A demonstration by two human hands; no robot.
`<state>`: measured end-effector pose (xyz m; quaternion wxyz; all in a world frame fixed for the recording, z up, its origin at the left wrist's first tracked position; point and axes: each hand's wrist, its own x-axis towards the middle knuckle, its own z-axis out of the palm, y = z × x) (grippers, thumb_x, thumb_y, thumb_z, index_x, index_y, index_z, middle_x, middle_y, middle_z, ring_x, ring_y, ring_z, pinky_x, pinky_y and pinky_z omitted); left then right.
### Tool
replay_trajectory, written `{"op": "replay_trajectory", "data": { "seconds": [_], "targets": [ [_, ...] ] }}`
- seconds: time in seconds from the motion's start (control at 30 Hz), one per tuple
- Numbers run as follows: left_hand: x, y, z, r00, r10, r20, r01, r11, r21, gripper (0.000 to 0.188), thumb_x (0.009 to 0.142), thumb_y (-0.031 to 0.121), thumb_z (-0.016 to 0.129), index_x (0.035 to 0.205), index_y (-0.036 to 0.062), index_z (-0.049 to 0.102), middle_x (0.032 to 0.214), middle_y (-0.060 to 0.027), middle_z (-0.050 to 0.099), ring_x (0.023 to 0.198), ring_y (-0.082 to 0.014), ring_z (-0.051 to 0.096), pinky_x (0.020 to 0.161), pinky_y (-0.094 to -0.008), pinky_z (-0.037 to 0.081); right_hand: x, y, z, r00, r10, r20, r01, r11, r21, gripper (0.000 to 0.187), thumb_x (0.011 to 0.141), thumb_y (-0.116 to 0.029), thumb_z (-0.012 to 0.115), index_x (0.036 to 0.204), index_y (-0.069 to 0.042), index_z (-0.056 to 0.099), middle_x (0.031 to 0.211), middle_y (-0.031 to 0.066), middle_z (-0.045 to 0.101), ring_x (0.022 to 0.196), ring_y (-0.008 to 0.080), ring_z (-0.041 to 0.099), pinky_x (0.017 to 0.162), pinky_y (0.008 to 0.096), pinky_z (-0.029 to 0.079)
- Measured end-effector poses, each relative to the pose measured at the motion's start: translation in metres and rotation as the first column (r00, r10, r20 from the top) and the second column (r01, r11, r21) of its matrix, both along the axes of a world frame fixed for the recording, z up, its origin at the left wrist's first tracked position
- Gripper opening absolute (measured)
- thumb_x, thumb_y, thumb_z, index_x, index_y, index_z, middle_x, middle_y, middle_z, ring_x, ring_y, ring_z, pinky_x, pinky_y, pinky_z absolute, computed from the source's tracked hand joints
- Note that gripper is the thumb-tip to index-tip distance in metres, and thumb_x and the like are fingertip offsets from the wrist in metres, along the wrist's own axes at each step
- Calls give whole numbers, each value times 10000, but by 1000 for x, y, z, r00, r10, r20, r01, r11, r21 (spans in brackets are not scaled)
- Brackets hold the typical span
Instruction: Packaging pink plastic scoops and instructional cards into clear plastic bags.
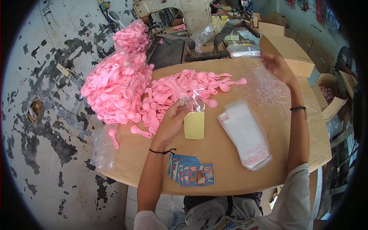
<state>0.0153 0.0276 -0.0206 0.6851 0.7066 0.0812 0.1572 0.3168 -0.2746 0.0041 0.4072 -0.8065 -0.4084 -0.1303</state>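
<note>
My left hand (173, 122) pinches the top of a small clear plastic bag (197, 102) over the middle of the table. A plain yellow card (194, 126) hangs below its fingers, apparently inside the bag. My right hand (279, 68) is raised at the far right, above a loose heap of thin clear plastic strips (268, 86); motion smears its fingers. Pink plastic spoons (180, 86) spread out just beyond my left hand. Between my arms lies a stack of clear plastic bags (245, 136). Near the front edge, blue printed cards (191, 172) are fanned in a pile.
Big clear sacks stuffed with pink spoons (115, 88) stand at the left, against a peeling wall (42, 115). Cardboard boxes (287, 50) crowd the far right beyond the brown tabletop (153, 172). Behind the spoons is a dark machine (165, 51).
</note>
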Motion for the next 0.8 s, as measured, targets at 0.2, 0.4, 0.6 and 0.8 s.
{"op": "replay_trajectory", "data": {
  "seconds": [0.2,0.4,0.6,0.8],
  "targets": [
    [0,-1,3,995,-82,-65,73,988,-133,311,1003,193,502,1225,-10,579,1085,-73,656,947,-138,645,828,-280,532,-80,34,72,926,283,-250,-250,956,156,325,892,-117,576,1198,-18,616,992,80,678,887,127,621,772,266,492],
    [-6,-8,1,997,3,77,17,966,-259,272,1001,211,514,1155,12,617,1049,-48,650,925,-113,632,792,-284,539,-168,138,16,809,521,-273,-576,794,-195,274,914,-175,635,1130,-7,644,860,49,667,779,96,590,703,243,489],
    [1,-15,5,990,67,121,-22,939,-342,316,1011,281,497,1116,18,638,953,-22,660,808,-75,629,712,-240,530,-175,150,0,746,523,-413,-518,845,135,255,888,-210,686,1050,-13,686,754,61,659,659,96,593,606,263,486],
    [-4,1,6,992,-25,122,52,972,-230,412,1021,241,460,1337,-23,484,1069,-84,661,887,-110,664,728,-265,567,-174,145,13,672,539,-508,-564,817,120,228,903,-166,667,1072,-17,697,760,25,665,626,57,582,538,225,489]
  ]
}}
